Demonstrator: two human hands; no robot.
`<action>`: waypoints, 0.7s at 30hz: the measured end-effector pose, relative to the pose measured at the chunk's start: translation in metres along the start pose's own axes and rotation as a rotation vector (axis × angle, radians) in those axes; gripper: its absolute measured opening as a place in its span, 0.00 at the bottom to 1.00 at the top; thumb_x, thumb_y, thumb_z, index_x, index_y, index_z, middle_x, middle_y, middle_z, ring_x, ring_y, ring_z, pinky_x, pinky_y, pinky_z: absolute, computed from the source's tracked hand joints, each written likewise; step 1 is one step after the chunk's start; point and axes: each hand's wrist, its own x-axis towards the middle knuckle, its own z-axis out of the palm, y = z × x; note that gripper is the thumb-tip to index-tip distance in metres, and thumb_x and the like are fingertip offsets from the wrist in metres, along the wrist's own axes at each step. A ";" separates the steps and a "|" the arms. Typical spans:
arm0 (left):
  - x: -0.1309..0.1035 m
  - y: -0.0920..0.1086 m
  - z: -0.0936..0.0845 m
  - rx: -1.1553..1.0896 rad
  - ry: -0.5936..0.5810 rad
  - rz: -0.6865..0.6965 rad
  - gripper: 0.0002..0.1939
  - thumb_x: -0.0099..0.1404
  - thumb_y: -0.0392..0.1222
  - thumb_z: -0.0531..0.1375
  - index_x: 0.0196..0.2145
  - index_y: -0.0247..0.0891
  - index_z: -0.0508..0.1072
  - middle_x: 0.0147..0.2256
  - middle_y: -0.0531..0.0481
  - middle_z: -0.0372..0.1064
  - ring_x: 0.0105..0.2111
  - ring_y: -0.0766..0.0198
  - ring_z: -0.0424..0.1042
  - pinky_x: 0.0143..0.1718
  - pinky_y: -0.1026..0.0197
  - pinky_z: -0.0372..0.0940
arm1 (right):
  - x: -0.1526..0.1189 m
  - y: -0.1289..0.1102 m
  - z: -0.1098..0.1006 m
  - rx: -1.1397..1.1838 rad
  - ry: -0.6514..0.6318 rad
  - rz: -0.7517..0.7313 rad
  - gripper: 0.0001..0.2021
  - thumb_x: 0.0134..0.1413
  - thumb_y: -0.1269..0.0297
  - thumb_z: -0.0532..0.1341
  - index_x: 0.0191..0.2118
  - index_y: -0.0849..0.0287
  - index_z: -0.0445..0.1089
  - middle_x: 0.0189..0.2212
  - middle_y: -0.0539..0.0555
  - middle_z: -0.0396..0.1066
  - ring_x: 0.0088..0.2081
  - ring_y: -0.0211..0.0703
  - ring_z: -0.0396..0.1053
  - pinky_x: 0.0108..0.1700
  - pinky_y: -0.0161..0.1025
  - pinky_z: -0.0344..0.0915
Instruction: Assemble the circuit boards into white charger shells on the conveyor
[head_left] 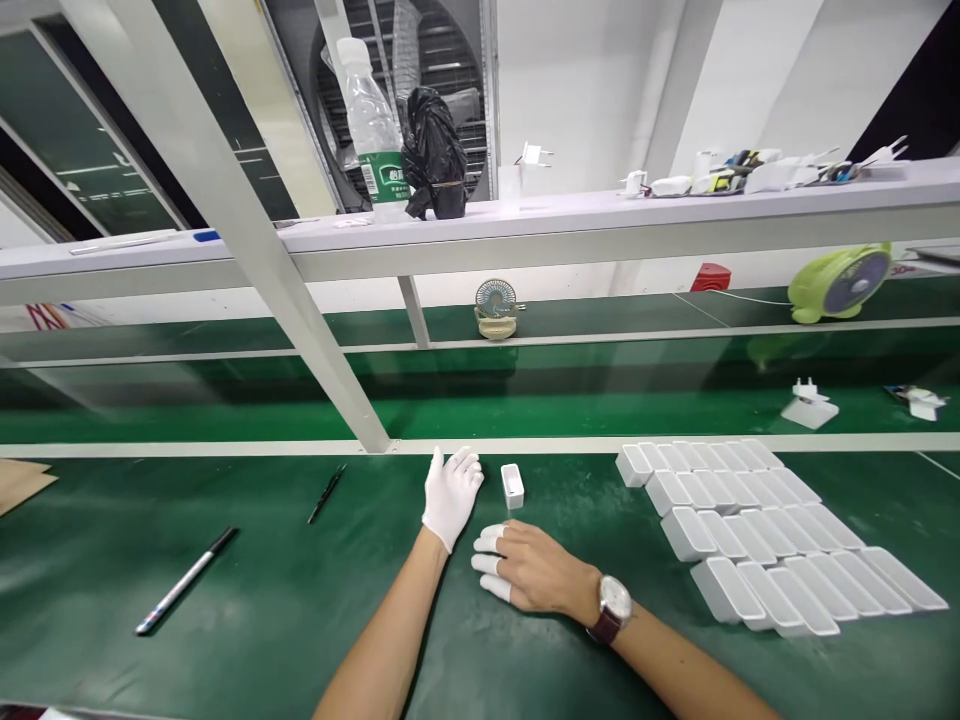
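Note:
My left hand (453, 496), in a white glove, rests on the green table with its fingers apart, holding nothing. Just right of it stands a small white plastic case (512, 486), touched by neither hand. My right hand (536, 567) lies nearer to me, below the case, with white finger cots on several fingers. Its fingers are stretched out and loosely spread on the tabletop, and nothing shows in them. Further right, several rows of white plastic cases (739, 533) lie side by side on the table.
A marker (186, 582) and a black pen (327, 494) lie left. Behind runs a green conveyor belt (540, 410) carrying a white plug adapter (810, 404). A slanted white post (300, 320) meets the table edge. The shelf (570, 225) above holds a water bottle (375, 130) and plug parts.

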 end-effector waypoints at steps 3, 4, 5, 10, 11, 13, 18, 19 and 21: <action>0.002 0.001 -0.001 0.003 0.031 -0.026 0.25 0.69 0.58 0.54 0.45 0.29 0.73 0.40 0.37 0.73 0.36 0.56 0.76 0.38 0.56 0.73 | -0.009 0.004 0.008 0.005 0.012 -0.048 0.16 0.70 0.56 0.52 0.52 0.58 0.70 0.57 0.58 0.68 0.60 0.51 0.62 0.61 0.47 0.59; 0.002 0.001 -0.001 0.005 0.044 -0.030 0.26 0.69 0.58 0.54 0.46 0.30 0.73 0.42 0.36 0.73 0.38 0.55 0.76 0.39 0.55 0.73 | -0.011 0.004 0.012 0.007 0.016 -0.051 0.17 0.70 0.55 0.52 0.53 0.59 0.70 0.58 0.58 0.67 0.61 0.51 0.61 0.63 0.48 0.57; 0.002 0.001 0.000 0.005 0.056 -0.035 0.26 0.70 0.58 0.53 0.47 0.30 0.73 0.43 0.36 0.73 0.39 0.54 0.76 0.40 0.55 0.73 | -0.014 0.004 0.016 0.010 0.021 -0.050 0.18 0.70 0.55 0.51 0.54 0.60 0.69 0.59 0.58 0.67 0.62 0.51 0.60 0.65 0.48 0.55; 0.003 0.002 0.004 -0.011 0.050 -0.054 0.23 0.70 0.55 0.54 0.46 0.31 0.73 0.39 0.38 0.74 0.37 0.56 0.76 0.39 0.56 0.73 | -0.027 -0.003 0.025 0.006 0.063 -0.019 0.21 0.69 0.55 0.52 0.58 0.64 0.66 0.60 0.61 0.65 0.67 0.51 0.54 0.70 0.50 0.45; 0.003 0.002 0.005 -0.011 0.042 -0.062 0.22 0.70 0.55 0.54 0.45 0.31 0.73 0.37 0.39 0.73 0.35 0.57 0.76 0.38 0.56 0.73 | -0.028 -0.004 0.026 -0.003 0.073 -0.015 0.22 0.69 0.55 0.53 0.59 0.65 0.66 0.60 0.62 0.65 0.67 0.52 0.53 0.71 0.50 0.45; 0.004 0.002 0.009 -0.010 0.029 -0.081 0.21 0.71 0.53 0.54 0.44 0.30 0.73 0.36 0.40 0.73 0.34 0.58 0.75 0.36 0.56 0.73 | -0.029 -0.005 0.028 -0.021 0.096 -0.018 0.23 0.68 0.54 0.55 0.59 0.66 0.66 0.61 0.63 0.65 0.67 0.54 0.52 0.70 0.52 0.46; 0.010 0.007 0.016 -0.008 0.040 -0.131 0.21 0.71 0.52 0.54 0.45 0.29 0.73 0.37 0.38 0.73 0.35 0.57 0.75 0.38 0.54 0.73 | -0.021 0.009 0.072 -0.121 0.242 -0.113 0.14 0.67 0.62 0.56 0.54 0.57 0.71 0.55 0.57 0.72 0.60 0.51 0.66 0.64 0.52 0.61; 0.012 0.008 0.016 -0.012 0.060 -0.141 0.20 0.71 0.51 0.54 0.46 0.30 0.73 0.37 0.38 0.73 0.35 0.57 0.76 0.38 0.53 0.73 | -0.020 0.015 0.088 -0.138 0.268 -0.120 0.12 0.68 0.63 0.56 0.52 0.54 0.72 0.52 0.54 0.75 0.58 0.49 0.68 0.62 0.49 0.64; 0.015 0.010 0.014 -0.024 0.094 -0.142 0.20 0.71 0.51 0.53 0.48 0.31 0.73 0.38 0.38 0.74 0.36 0.56 0.76 0.39 0.52 0.74 | -0.018 0.026 0.122 -0.166 0.320 -0.093 0.11 0.69 0.63 0.54 0.48 0.51 0.74 0.46 0.50 0.78 0.53 0.44 0.73 0.59 0.44 0.69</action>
